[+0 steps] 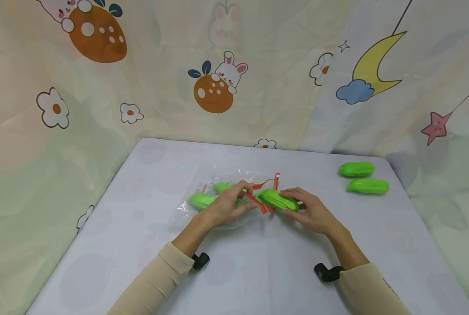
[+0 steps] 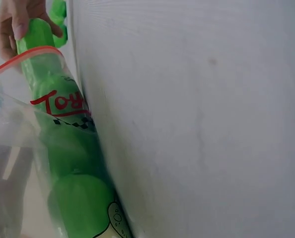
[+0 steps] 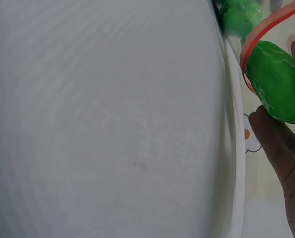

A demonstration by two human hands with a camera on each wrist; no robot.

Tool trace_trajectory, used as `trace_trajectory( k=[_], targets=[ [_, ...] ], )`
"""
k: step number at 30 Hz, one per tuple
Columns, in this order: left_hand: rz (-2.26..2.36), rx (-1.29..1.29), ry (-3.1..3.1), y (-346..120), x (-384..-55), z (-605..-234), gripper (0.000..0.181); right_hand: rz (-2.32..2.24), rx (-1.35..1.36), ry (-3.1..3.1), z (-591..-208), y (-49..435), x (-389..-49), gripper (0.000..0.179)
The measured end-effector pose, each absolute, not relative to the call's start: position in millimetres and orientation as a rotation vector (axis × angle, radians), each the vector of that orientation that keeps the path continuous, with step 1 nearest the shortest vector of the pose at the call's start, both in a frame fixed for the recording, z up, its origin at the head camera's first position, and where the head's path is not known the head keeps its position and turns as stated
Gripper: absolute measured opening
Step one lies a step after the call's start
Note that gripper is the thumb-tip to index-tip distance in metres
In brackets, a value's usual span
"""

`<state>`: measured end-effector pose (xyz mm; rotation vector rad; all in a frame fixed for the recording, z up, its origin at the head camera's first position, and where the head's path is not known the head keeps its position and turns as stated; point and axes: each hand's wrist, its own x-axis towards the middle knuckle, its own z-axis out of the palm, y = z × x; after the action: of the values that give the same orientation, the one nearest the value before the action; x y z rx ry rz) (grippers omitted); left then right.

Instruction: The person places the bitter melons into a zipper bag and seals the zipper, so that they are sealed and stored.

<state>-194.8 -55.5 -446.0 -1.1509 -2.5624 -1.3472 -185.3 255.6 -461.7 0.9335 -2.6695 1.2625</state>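
A clear zip bag (image 1: 238,175) with a red-edged mouth (image 1: 257,202) lies on the table. Several bright green, ridged cucumber-shaped toys (image 1: 201,201) are inside it, partly hidden by my left hand (image 1: 227,205). That hand pinches the bag at its mouth. From the right, my right hand (image 1: 312,211) holds another cucumber-shaped toy (image 1: 279,200) between fingers and thumb, one end within the red opening. In the left wrist view, red lettering (image 2: 63,103) shows on the bag. The right wrist view has the held toy (image 3: 276,84) partway past the red rim (image 3: 269,22).
Two more green cucumber-shaped toys (image 1: 356,169) lie side by side at the table's back right corner. The white table (image 1: 112,258) meets a patterned cloth backdrop (image 1: 278,87) behind. A black wrist mount (image 1: 328,272) is near the right sleeve, another (image 1: 201,260) near the left.
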Motion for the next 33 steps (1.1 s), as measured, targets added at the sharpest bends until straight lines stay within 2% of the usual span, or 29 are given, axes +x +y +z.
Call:
trace_trajectory(
  k=[22, 33],
  targets=[
    [-1.313, -1.163, -2.532, -51.7, -196.5, -447.0, 0.039, 1.323, 0.981, -2.675, -465.0, 250.3, -185.8, 0.050],
    [-1.369, -1.180, -2.501, -50.2, -196.9, -447.3, 0.038, 1.408, 0.909, -2.700, -469.0, 246.3, -188.0, 0.045]
  ],
)
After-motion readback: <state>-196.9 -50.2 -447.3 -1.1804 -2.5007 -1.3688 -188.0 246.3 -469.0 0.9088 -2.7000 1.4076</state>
